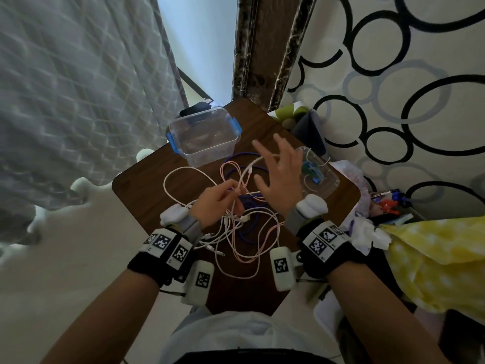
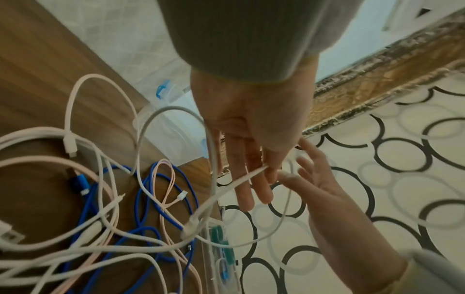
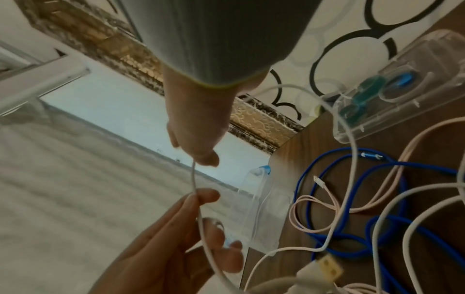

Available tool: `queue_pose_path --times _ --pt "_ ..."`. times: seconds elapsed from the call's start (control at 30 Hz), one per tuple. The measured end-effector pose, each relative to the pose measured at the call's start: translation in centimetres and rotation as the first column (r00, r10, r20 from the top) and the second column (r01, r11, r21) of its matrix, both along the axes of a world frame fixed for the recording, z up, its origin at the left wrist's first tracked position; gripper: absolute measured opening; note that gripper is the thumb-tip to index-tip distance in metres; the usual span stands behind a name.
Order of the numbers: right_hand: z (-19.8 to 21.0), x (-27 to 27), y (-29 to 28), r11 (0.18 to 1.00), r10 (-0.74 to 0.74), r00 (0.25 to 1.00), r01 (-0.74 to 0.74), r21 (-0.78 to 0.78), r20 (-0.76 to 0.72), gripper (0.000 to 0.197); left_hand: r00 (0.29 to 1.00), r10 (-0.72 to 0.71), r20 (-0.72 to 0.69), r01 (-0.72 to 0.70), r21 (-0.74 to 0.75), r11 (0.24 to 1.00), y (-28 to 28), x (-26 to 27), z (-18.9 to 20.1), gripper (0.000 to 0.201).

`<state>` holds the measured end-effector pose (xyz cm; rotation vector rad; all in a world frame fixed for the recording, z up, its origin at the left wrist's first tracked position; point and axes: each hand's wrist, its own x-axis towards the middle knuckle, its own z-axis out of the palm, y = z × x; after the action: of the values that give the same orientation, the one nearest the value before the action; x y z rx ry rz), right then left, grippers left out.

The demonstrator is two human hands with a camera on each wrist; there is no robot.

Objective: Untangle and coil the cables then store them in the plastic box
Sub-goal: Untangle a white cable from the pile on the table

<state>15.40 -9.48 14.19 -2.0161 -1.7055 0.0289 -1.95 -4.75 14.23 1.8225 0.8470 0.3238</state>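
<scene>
Head view: our left hand (image 1: pixel 219 198) pinches a white cable (image 1: pixel 248 172), right hand (image 1: pixel 279 174) splayed wide, drawing it free of the tangle (image 1: pixel 244 227).

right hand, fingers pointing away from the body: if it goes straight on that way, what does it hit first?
Probably the plastic box. The right hand is spread above the cables, a white cable draped across its fingers, pointing up-table toward the box's near right corner. Depth is unclear; it might pass over or just right of it.
</scene>
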Motion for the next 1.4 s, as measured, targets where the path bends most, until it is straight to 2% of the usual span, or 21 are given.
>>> queue_pose_path --times 0.03,0.1,0.17,0.33,0.53,0.63,0.73,0.8,0.87,0.93,1.0,1.07,1.17,1.2,1.3,1.33,1.4 --pt "0.0 0.0 -0.3 0.997 0.079 0.996 -0.078 -0.018 0.03 0.056 0.999 -0.02 -0.036 0.023 0.063 0.998 -0.5 0.1 0.1 0.018" --pt "-0.4 0.0 -1.0 0.97 0.237 0.971 -0.238 -0.06 -0.023 0.037 0.997 -0.025 -0.069 0.035 0.149 0.988 -1.5 0.5 0.3 0.02" --pt "-0.9 0.1 -1.9 0.94 0.297 0.945 -0.314 -0.132 -0.135 0.038 0.998 0.011 -0.061 0.0 0.176 0.984 -2.6 0.7 0.4 0.019" --pt "-1.0 1.5 -3.8 0.977 0.092 0.922 -0.157 -0.144 -0.377 0.026 0.994 0.102 -0.045 -0.097 0.106 0.99 -4.3 0.1 0.5 0.017" --pt "-0.5 1.6 -4.5 0.986 0.047 0.914 -0.107 -0.128 -0.402 0.022 0.978 0.196 -0.066 -0.185 0.137 0.973 -5.2 -1.1 1.0 0.019" --pt "-0.3 0.8 -4.2 0.985 0.076 0.871 -0.142 -0.1 -0.486 0.012 0.933 0.351 0.085 -0.357 0.07 0.932 -4.6 -1.8 1.6 0.024" --pt "-0.6 0.1 -3.9 0.989 0.096 0.832 -0.142 -0.043 -0.546 0.018 0.837 0.497 0.229 -0.475 -0.149 0.867 -3.2 -2.1 2.5 0.029" --pt "-1.0 -0.8 -3.4 0.995 0.079 0.858 -0.099 -0.013 -0.508 0.019 0.792 0.541 0.284 -0.436 -0.358 0.826 -1.9 -2.7 3.0 0.032" --pt "-1.4 -2.1 -2.5 0.997 0.042 0.903 -0.065 -0.039 -0.427 0.023 0.782 0.507 0.363 -0.311 -0.477 0.822 -0.7 -3.4 3.4 0.032" --pt "-1.5 -3.2 -1.6 0.988 0.038 0.94 -0.086 -0.126 -0.34 0.025 0.796 0.435 0.421 -0.225 -0.461 0.858 -0.4 -3.6 4.0 0.032" --pt "-1.3 -4.9 -0.6 0.965 0.124 0.949 -0.184 -0.189 -0.29 0.025 0.81 0.365 0.459 -0.15 -0.44 0.886 0.3 -3.7 4.8 0.03" --pt "-0.8 -7.0 0.2 0.931 0.243 0.927 -0.306 -0.201 -0.285 0.024 0.816 0.31 0.489 -0.077 -0.44 0.895 0.9 -3.6 5.1 0.026" --pt "-0.8 -9.7 0.9 0.892 0.345 0.857 -0.427 -0.151 -0.384 0.02 0.798 0.315 0.514 -0.024 -0.495 0.868 1.9 -3.5 5.0 0.02" --pt "-0.9 -10.1 0.9 0.884 0.341 0.848 -0.436 -0.168 -0.407 0.021 0.78 0.337 0.527 -0.028 -0.508 0.861 2.1 -3.6 4.9 0.018" --pt "-1.7 -9.7 0.5 0.866 0.246 0.88 -0.388 -0.316 -0.407 0.046 0.697 0.416 0.584 -0.065 -0.526 0.848 2.9 -4.2 4.7 0.017" --pt "-2.1 -9.1 0.2 0.881 0.179 0.898 -0.328 -0.342 -0.402 0.048 0.676 0.441 0.591 -0.084 -0.532 0.842 3.3 -4.4 4.6 0.018" --pt "-3.0 -7.5 -0.7 0.924 0.029 0.92 -0.174 -0.34 -0.391 0.037 0.643 0.483 0.595 -0.117 -0.546 0.829 3.8 -4.6 4.4 0.021"
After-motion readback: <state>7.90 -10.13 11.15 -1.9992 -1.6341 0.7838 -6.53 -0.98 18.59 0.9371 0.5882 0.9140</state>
